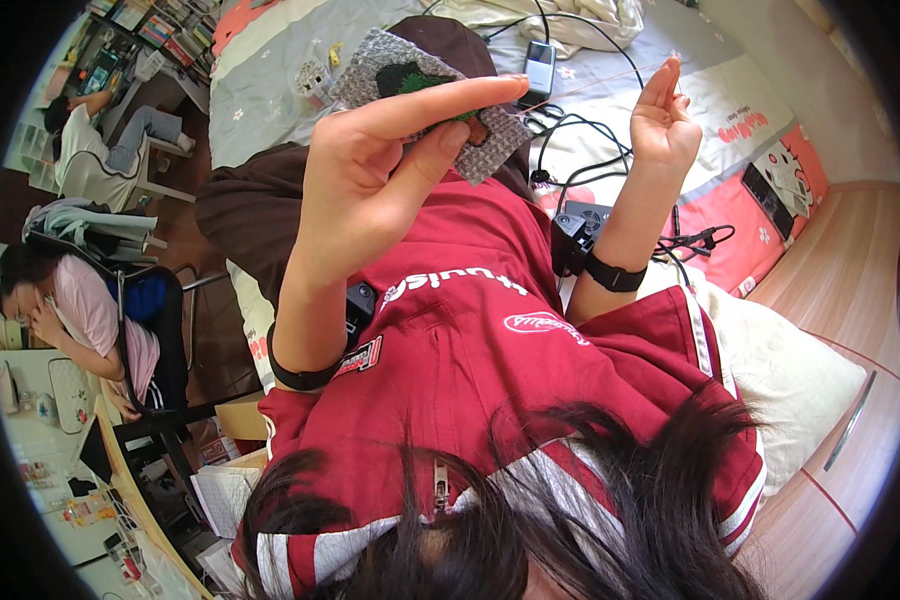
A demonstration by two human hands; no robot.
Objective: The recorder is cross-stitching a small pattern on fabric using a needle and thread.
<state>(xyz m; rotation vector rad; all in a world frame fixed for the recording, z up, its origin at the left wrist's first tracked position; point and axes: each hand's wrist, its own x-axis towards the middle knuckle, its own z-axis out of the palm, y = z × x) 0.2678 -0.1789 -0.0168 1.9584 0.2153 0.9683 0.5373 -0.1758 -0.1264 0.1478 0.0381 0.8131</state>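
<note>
My left hand (360,195) grips a grey, coarsely woven piece of fabric (505,150) between thumb and forefinger, tilted above my lap. Dark, green and brown stitching shows on the fabric, partly hidden behind my fingers. From its right edge a thin thread (595,88) runs taut up to my right hand (665,130). That hand is raised over the bed at the right, fingertips pinched around the thread's end. Whether a needle is in the pinch is too small to tell.
On the bed lie a power bank (539,72), tangled black cables (585,125) and a dark phone-like device (767,198). A small clear bag (313,82) is beyond my left hand. A pillow (805,385) is by my right elbow. Two people sit on chairs at the left.
</note>
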